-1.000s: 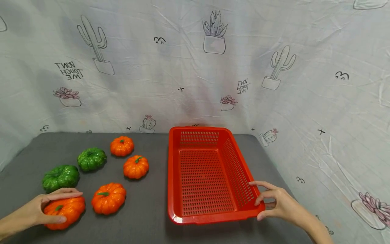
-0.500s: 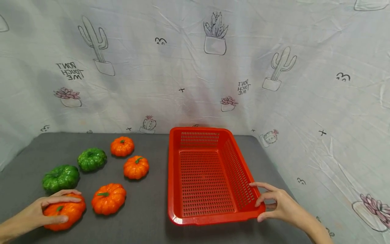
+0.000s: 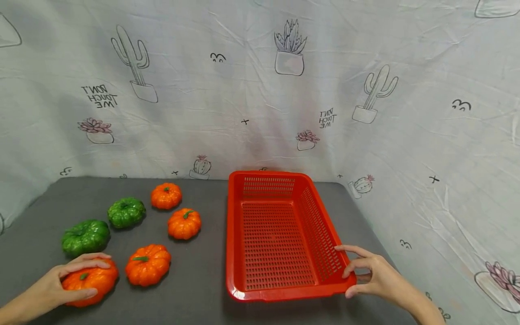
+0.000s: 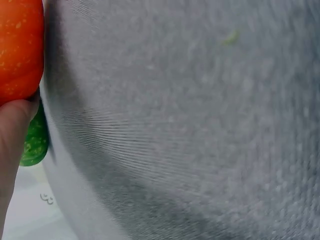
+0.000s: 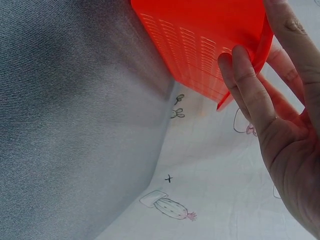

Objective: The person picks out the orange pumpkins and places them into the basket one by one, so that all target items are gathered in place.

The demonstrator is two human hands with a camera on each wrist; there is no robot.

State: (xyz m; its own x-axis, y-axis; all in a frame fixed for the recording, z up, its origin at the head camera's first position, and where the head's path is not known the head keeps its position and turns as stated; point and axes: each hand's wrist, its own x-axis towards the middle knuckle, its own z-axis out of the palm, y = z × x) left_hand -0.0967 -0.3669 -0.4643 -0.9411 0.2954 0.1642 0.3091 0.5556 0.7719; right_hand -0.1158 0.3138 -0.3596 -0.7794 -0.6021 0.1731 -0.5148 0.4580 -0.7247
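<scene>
At the front left, my left hand [image 3: 52,287] grips an orange toy pumpkin [image 3: 99,280], fingers over its far side and thumb across its near side. The left wrist view catches only an edge of this pumpkin [image 4: 19,47] and part of a finger or thumb [image 4: 11,137] against it. On the right, my right hand [image 3: 377,276] holds the near right corner of a red plastic basket [image 3: 230,234], thumb below the rim and fingers over it. The right wrist view shows that hand [image 5: 292,125] beside the basket's slotted wall [image 5: 195,40].
Another orange pumpkin [image 3: 148,265] lies just right of the gripped one. Farther back are two more orange pumpkins [image 3: 184,224] and two green pumpkins [image 3: 85,239]. A grey cloth [image 3: 195,280] covers the table, and a white printed curtain [image 3: 260,90] hangs behind and at the sides.
My left fingers have shifted slightly and curl more over the orange pumpkin. The whole head view has drifted a little; the basket and my right hand keep their places.
</scene>
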